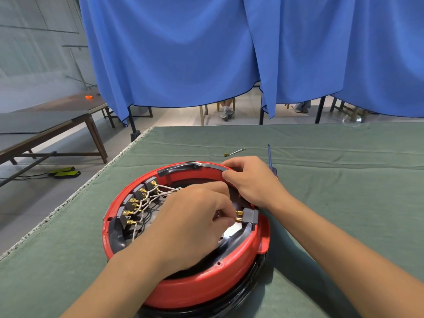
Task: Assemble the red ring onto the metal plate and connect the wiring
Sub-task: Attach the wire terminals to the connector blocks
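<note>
1. My left hand (195, 216) reaches inside the red ring (197, 288), near the desk's (344, 203) front edge, fingertips pinching something hidden.
2. The grey connector block (250, 215) sits just right of those fingertips, brass terminals pointing left.
3. My right hand (252, 180) grips the ring's far rim.

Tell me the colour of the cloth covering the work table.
Dull green cloth, with a frayed whitish edge on the left; seen in the head view.

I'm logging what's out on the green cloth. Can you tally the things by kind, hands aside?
Red ring: 1
Screwdriver: 1
Loose wire with brass terminal: 1
Total: 3
</note>
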Available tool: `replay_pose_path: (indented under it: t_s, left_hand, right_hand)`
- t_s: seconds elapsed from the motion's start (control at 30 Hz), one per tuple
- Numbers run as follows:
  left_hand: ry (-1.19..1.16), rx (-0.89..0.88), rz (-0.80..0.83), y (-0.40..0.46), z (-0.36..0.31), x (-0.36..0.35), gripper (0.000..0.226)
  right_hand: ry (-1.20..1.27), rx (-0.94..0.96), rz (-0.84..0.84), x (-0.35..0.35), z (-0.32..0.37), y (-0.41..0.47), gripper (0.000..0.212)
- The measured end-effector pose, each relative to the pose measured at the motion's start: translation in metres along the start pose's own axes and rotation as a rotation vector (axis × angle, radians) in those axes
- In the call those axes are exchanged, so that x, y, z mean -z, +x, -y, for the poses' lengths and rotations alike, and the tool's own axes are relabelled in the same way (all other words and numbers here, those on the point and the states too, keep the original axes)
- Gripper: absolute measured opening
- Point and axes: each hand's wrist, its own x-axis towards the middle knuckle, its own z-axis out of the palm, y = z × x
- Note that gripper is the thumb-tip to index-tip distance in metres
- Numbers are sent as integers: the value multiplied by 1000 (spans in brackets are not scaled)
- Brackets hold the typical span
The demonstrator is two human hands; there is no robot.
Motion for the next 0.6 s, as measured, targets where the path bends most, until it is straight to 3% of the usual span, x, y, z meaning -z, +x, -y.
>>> replay_pose_path:
  t_s: [0.4,0.5,0.6]
  left_hand:
    - [8,-22,-44,-1,6,-2,14]
    - [-94,7,-204,-3,11,4,21]
    - [-23,140,-462,-5,23,13,19]
  right_hand:
    - [-24,2,-12,0,-2,4,26]
    - [-70,17,-35,0,-1,4,26]
    - [-103,-15,-68,-1,-2,4,25]
